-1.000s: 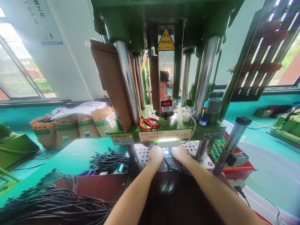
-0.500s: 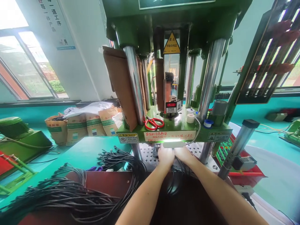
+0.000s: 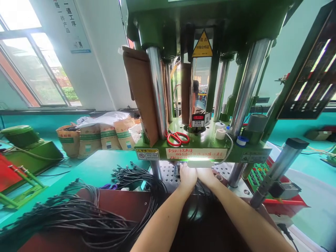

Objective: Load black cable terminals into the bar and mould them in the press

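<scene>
My left hand (image 3: pixel 187 175) and my right hand (image 3: pixel 205 176) are side by side under the lit lamp bar (image 3: pixel 201 163) of a green press (image 3: pixel 154 140). The lamp bar and glare hide the fingers of both hands, so I cannot make out their grip. Black cables (image 3: pixel 195 210) hang from between my wrists over the dark red table edge. Close to my left hand, a dark metal block (image 3: pixel 177 170) sits on the perforated metal plate (image 3: pixel 168 178).
Bundles of black cables (image 3: pixel 105 220) cover the table's left side. Red-handled scissors (image 3: pixel 178 139), white tape rolls (image 3: pixel 220 133) and a blue spool (image 3: pixel 242 140) lie on the press ledge. A red bin (image 3: pixel 288 201) stands right. A person (image 3: pixel 194 96) shows behind the press.
The whole view has shifted, so the press appears further right. My hands stay under the lamp bar, and the cables hanging below them have shifted slightly.
</scene>
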{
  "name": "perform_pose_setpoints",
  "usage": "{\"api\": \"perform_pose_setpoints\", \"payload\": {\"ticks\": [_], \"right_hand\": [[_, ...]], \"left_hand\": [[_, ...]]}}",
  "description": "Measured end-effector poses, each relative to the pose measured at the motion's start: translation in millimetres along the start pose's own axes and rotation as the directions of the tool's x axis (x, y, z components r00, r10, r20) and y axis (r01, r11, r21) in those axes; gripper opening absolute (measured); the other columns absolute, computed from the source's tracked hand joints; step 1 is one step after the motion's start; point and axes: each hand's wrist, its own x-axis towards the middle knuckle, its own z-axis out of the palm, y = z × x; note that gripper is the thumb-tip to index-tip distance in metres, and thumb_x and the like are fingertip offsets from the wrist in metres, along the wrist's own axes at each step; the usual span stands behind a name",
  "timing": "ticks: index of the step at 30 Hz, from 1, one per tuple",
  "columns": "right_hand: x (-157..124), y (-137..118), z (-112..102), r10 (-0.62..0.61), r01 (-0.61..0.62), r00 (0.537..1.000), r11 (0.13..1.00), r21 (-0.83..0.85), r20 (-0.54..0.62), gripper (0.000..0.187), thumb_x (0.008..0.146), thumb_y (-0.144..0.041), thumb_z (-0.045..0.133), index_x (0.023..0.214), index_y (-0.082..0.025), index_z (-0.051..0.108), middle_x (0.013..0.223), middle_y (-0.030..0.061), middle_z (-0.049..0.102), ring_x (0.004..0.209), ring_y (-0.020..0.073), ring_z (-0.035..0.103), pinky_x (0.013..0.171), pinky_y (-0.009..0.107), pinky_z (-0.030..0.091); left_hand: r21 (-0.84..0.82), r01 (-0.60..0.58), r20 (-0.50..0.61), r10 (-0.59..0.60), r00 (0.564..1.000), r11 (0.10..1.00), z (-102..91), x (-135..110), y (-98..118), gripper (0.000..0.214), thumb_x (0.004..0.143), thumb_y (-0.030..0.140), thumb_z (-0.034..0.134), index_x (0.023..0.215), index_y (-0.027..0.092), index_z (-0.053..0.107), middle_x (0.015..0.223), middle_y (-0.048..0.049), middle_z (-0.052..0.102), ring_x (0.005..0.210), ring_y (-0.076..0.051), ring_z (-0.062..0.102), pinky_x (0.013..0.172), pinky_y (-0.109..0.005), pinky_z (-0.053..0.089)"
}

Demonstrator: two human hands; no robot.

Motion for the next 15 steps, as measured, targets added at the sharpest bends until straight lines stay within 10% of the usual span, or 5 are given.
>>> {"api": "perform_pose_setpoints", "payload": {"ticks": [15], "right_hand": [[-27, 18, -35, -0.247, 0.248, 0.969, 0.964, -0.098, 0.022, 0.028, 0.091, -0.032, 0.042, 0.099, -0.013, 0.061, 0.104, 0.0115, 0.063, 0.099, 0.0231, 0.055, 0.086, 0.037, 0.04]], "left_hand": [[0.141, -0.256, 0.1, 0.243, 0.965, 0.956, -24.4, 1, -16, 0.03, 0.082, 0.028, 0.046, 0.106, 0.018, 0.059, 0.11, -0.0106, 0.06, 0.107, -0.025, 0.05, 0.095, -0.037, 0.036]]}}
